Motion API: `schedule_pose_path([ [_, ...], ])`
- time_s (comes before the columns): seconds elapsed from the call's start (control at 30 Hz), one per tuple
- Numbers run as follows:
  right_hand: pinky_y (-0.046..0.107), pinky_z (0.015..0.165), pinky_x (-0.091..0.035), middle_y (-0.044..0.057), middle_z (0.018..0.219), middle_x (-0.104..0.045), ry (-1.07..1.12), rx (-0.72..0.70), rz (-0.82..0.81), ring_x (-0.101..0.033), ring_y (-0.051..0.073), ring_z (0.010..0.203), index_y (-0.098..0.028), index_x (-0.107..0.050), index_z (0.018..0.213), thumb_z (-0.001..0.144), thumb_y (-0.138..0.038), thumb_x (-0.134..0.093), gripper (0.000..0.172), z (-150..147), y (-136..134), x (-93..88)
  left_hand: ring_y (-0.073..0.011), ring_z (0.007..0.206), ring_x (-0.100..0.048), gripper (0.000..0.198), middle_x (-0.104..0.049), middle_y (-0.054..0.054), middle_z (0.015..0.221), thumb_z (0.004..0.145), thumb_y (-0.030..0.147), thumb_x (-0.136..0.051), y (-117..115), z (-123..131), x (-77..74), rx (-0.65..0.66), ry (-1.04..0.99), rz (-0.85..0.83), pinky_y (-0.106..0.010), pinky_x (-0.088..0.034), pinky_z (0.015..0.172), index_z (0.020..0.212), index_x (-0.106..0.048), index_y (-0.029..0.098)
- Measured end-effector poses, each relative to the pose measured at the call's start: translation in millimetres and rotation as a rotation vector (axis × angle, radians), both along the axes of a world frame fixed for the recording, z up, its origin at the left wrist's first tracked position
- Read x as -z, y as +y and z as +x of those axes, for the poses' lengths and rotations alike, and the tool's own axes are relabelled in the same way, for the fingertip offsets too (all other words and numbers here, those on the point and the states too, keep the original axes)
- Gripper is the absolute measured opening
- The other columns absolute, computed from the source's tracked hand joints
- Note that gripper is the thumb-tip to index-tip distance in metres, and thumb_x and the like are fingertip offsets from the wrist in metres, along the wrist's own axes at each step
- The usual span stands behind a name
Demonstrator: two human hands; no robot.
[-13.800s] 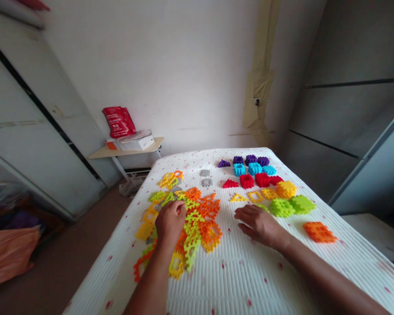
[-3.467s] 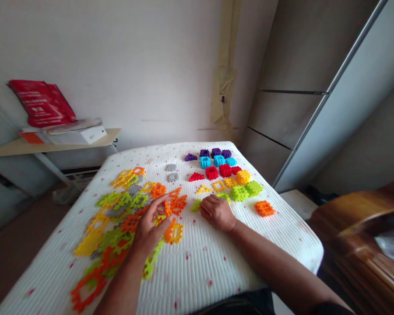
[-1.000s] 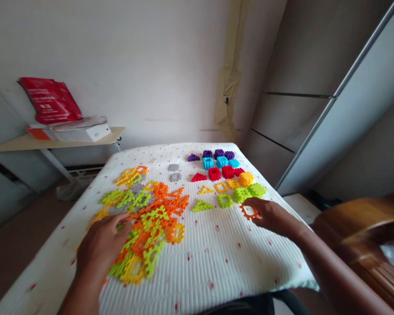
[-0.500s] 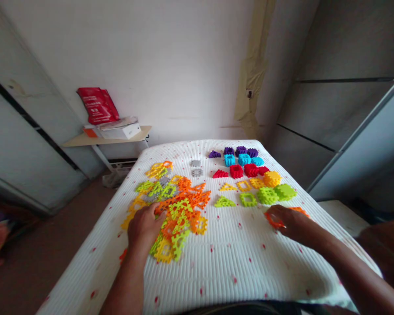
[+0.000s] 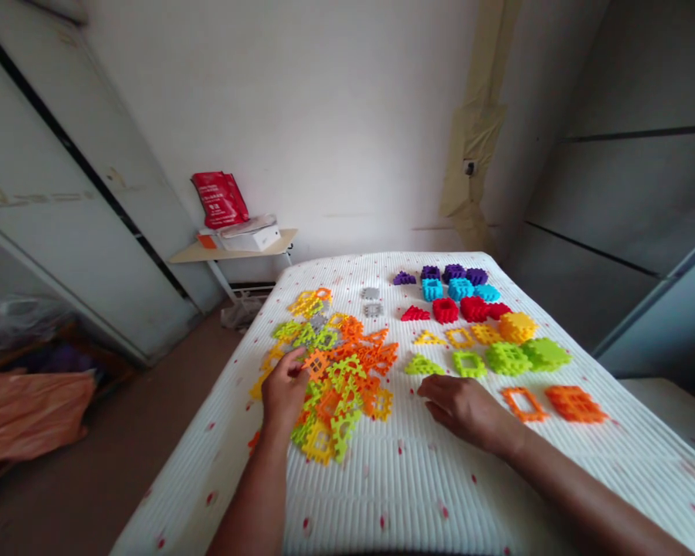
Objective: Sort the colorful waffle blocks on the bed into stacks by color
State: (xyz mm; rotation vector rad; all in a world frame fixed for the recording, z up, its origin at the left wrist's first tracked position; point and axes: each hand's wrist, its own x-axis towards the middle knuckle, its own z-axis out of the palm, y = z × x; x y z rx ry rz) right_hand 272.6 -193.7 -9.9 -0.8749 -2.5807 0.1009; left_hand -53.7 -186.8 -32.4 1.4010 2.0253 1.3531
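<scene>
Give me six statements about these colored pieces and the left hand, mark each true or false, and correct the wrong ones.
1. The blue stacks lie between the purple row and the red row. True.
2. Of those three, the purple row is nearest the person. False: it is the farthest.
3. The left hand is at the mixed pile. True.
4. It holds a purple piece. False: it holds a windowed orange piece.
5. The orange frame lies left of the orange stack. True.
6. That frame is solid. False: its middle is open.
</scene>
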Motion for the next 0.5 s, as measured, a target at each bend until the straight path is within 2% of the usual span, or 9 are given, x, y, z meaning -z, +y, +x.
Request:
schedule_pose_path([
  [0.13,0.026,0.065,-0.051,0.006,0.081,-0.066,-0.010,-0.052,0.032,-0.063,0.015,0.072,-0.017,-0.061,0.088,0.087,-0.011,-0.041,0.021,-22.3,5.3,12.1,-0.0150,0.069,-0.061,0.052,-0.067,-0.002,0.079,0.064,0.035,-0.065,-3.7,3.5,-3.6,0.017,-0.224,0.125,-0.025,-0.049,0.066,0.112,-0.062,0.014],
  [0.23,0.030,0.075,-0.054,0.011,0.103,-0.066,0.064,-0.030,0.120,-0.064,0.018,0.088,-0.016,-0.059,0.106,0.087,-0.012,-0.041,0.027,-29.9,4.8,11.7,-0.0148,0.070,-0.061,0.058,-0.067,-0.002,0.078,0.062,0.036,-0.069,-9.4,15.7,-13.0,0.088,-0.357,0.149,-0.025,-0.048,0.069,0.114,-0.059,0.013],
  [0.37,0.036,0.084,-0.053,0.014,0.125,-0.057,0.092,0.012,0.195,-0.059,0.023,0.106,-0.015,-0.049,0.124,0.087,-0.018,-0.047,0.038,-40.0,-0.3,0.7,-0.0125,0.065,-0.059,0.065,-0.066,0.000,0.073,0.063,0.031,-0.070,-20.4,43.7,-22.7,0.267,-0.480,0.084,-0.024,-0.046,0.066,0.124,-0.052,0.014],
  [0.5,0.039,0.083,-0.054,0.016,0.129,-0.054,0.022,0.017,0.189,-0.058,0.026,0.106,-0.013,-0.047,0.128,0.082,-0.020,-0.055,0.048,-51.6,-6.5,-7.0,-0.0100,0.059,-0.055,0.067,-0.063,0.002,0.067,0.065,0.024,-0.069,-30.6,73.0,-23.3,0.429,-0.537,-0.013,-0.022,-0.042,0.060,0.128,-0.047,0.016],
])
